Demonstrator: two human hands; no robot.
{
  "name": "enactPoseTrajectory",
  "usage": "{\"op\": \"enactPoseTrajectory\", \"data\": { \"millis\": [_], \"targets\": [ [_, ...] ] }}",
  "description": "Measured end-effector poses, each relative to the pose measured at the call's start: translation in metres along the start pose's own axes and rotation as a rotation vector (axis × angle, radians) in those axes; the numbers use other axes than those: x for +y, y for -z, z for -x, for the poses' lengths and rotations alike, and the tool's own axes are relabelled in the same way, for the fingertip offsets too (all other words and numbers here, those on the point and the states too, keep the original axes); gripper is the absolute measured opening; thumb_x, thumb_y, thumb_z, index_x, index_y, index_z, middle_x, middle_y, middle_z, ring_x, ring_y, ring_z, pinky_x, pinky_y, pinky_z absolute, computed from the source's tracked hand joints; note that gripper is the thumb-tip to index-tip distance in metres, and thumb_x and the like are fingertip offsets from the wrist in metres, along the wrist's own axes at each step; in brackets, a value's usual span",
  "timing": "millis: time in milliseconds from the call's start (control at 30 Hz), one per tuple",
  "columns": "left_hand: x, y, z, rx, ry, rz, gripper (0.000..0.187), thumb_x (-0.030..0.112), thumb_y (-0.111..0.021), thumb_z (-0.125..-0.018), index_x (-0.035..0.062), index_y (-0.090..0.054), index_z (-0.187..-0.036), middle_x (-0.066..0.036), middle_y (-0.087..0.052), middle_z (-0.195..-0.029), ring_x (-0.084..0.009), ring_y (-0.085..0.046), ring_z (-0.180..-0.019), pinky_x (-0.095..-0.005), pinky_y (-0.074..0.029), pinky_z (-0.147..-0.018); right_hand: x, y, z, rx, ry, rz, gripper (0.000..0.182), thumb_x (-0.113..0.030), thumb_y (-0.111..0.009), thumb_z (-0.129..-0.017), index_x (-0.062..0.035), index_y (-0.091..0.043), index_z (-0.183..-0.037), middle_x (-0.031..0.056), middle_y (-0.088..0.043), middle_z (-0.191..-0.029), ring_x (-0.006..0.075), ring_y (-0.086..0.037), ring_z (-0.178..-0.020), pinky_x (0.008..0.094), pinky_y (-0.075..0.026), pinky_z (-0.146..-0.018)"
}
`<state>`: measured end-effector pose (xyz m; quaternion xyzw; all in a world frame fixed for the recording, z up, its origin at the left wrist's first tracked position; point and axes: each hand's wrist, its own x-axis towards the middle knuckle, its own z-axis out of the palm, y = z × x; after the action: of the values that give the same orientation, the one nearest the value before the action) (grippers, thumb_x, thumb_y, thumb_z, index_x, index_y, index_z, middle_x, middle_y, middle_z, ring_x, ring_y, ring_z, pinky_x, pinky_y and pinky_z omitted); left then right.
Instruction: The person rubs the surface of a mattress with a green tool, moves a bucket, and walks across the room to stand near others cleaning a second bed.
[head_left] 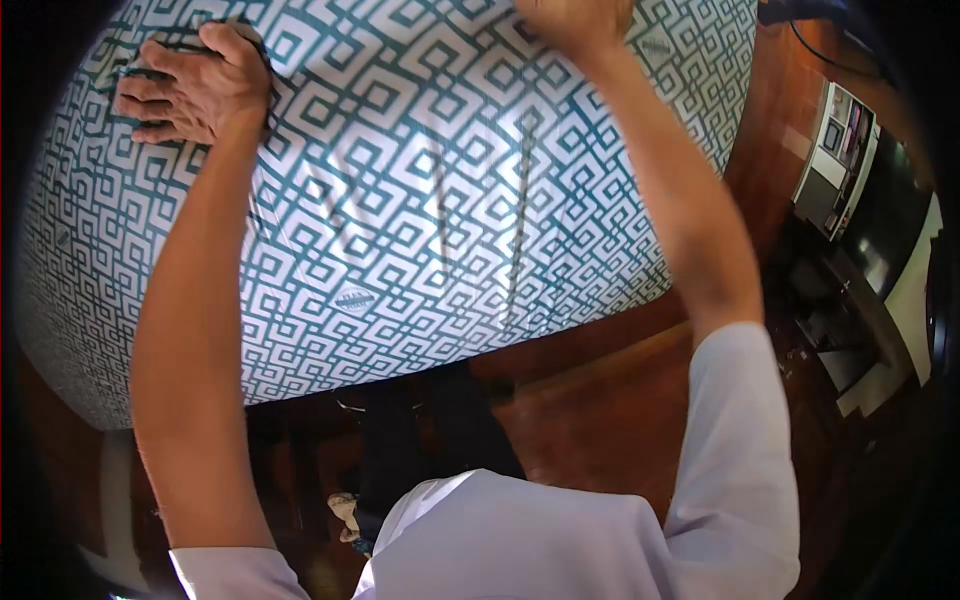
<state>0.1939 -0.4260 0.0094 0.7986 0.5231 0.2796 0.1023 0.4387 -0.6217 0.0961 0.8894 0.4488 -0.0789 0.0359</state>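
The printed sheet [400,215], patterned with interlocking white squares on teal, lay in front of the torso over a broad surface with a curved outline. Narrow, roughly parallel creases crossed its glossy middle. The left hand [200,88] rested on the sheet at upper left, fingers spread. The right hand [582,22] was at the top edge, blurred and cropped; its grip could not be determined. Reddish-brown flooring [600,410] showed below.

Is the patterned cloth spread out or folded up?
Spread out: the patterned cloth lies broad across the view with some creases, the left hand palm-down on it. Its far edge, out of frame, cannot be judged.
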Motion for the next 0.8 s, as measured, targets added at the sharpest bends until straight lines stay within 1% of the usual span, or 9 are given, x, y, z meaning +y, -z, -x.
{"op": "enactPoseTrajectory", "data": {
  "millis": [67, 133, 167, 267, 433, 467, 533, 667, 800],
  "targets": [
    [-0.001, -0.002, 0.003, -0.013, 0.009, -0.013, 0.084, 0.066, -0.032, -0.095, 0.0082, -0.022, -0.156, -0.037, -0.016, -0.158, -0.0537, -0.008, -0.151, -0.0725, 0.001, -0.116, 0.016, -0.056, 0.103, 0.502, 0.276, -0.033, 0.051, -0.069, -0.065, -0.082, -0.0211, -0.073, -0.097, 0.0087, -0.065, -0.089, 0.0310, -0.061, -0.075, 0.0440, -0.047, -0.064],
    [0.000, 0.000, 0.004, -0.095, 0.078, 0.230, 0.083, 0.063, -0.034, -0.094, 0.0078, -0.024, -0.156, -0.038, -0.019, -0.158, -0.0538, -0.009, -0.151, -0.0707, 0.004, -0.117, -0.006, -0.051, 0.206, 0.346, 0.255, -0.040, 0.037, -0.058, -0.072, -0.079, -0.0210, -0.073, -0.083, 0.0022, -0.064, -0.091, 0.0261, -0.059, -0.084, 0.0400, -0.044, -0.063],
    [0.017, -0.001, 0.007, 0.076, 0.200, -0.415, 0.070, 0.052, -0.041, -0.100, 0.0105, -0.039, -0.157, -0.019, -0.033, -0.164, -0.0356, -0.018, -0.156, -0.0555, -0.014, -0.125, -0.011, -0.061, 0.255, 0.279, 0.255, -0.090, 0.038, -0.059, -0.073, -0.078, -0.0211, -0.072, -0.082, 0.0015, -0.063, -0.091, 0.0257, -0.058, -0.083, 0.0404, -0.043, -0.064],
    [0.016, 0.013, 0.004, -0.003, 0.116, -0.398, 0.069, 0.042, -0.035, -0.104, -0.0068, -0.033, -0.153, -0.037, -0.033, -0.156, -0.0516, -0.029, -0.149, -0.0610, -0.026, -0.119, -0.025, -0.074, 0.384, 0.126, 0.260, -0.202, 0.035, -0.055, -0.077, -0.076, -0.0209, -0.069, -0.079, -0.0003, -0.061, -0.088, 0.0230, -0.057, -0.080, 0.0406, -0.041, -0.065],
    [0.019, 0.018, -0.002, -0.056, 0.126, -0.352, 0.068, 0.039, -0.039, -0.103, -0.0097, -0.034, -0.150, -0.037, -0.031, -0.157, -0.0504, -0.027, -0.150, -0.0629, -0.026, -0.118, -0.036, -0.080, 0.472, 0.051, 0.215, -0.274, 0.035, -0.053, -0.078, -0.077, -0.0201, -0.065, -0.076, -0.0006, -0.057, -0.083, 0.0217, -0.058, -0.077, 0.0377, -0.041, -0.065],
    [0.012, 0.017, -0.001, -0.051, 0.133, -0.350, 0.068, 0.039, -0.039, -0.103, -0.0097, -0.034, -0.150, -0.037, -0.031, -0.157, -0.0504, -0.027, -0.150, -0.0629, -0.026, -0.118, -0.033, -0.080, 0.465, 0.053, 0.223, -0.270, 0.035, -0.053, -0.078, -0.077, -0.0201, -0.065, -0.076, -0.0006, -0.057, -0.083, 0.0217, -0.058, -0.077, 0.0377, -0.041, -0.065],
    [-0.002, 0.009, 0.001, -0.061, -0.004, -0.026, 0.084, 0.062, -0.035, -0.093, 0.0077, -0.028, -0.157, -0.037, -0.021, -0.158, -0.0528, -0.009, -0.151, -0.0696, 0.004, -0.118, -0.023, -0.078, 0.444, 0.057, 0.272, -0.293, 0.038, -0.056, -0.075, -0.079, -0.0197, -0.065, -0.077, -0.0009, -0.056, -0.083, 0.0219, -0.058, -0.077, 0.0377, -0.042, -0.066],
    [0.000, 0.004, 0.003, 0.003, -0.039, -0.034, 0.080, 0.059, -0.036, -0.094, 0.0070, -0.031, -0.156, -0.037, -0.019, -0.160, -0.0504, -0.007, -0.153, -0.0699, 0.004, -0.119, 0.017, -0.075, 0.310, 0.194, 0.393, -0.125, 0.035, -0.058, -0.073, -0.081, -0.0231, -0.070, -0.082, -0.0001, -0.059, -0.092, 0.0197, -0.056, -0.081, 0.0375, -0.044, -0.067],
    [0.003, 0.002, 0.002, -0.048, 0.039, -0.064, 0.075, 0.059, -0.034, -0.098, 0.0118, -0.029, -0.156, -0.036, -0.015, -0.161, -0.0496, -0.004, -0.153, -0.0702, 0.000, -0.118, 0.057, -0.043, 0.074, 0.556, 0.528, 0.090, 0.039, -0.057, -0.064, -0.091, -0.0223, -0.066, -0.072, -0.0007, -0.059, -0.067, 0.0171, -0.057, -0.060, 0.0322, -0.043, -0.052]
  ]
}}
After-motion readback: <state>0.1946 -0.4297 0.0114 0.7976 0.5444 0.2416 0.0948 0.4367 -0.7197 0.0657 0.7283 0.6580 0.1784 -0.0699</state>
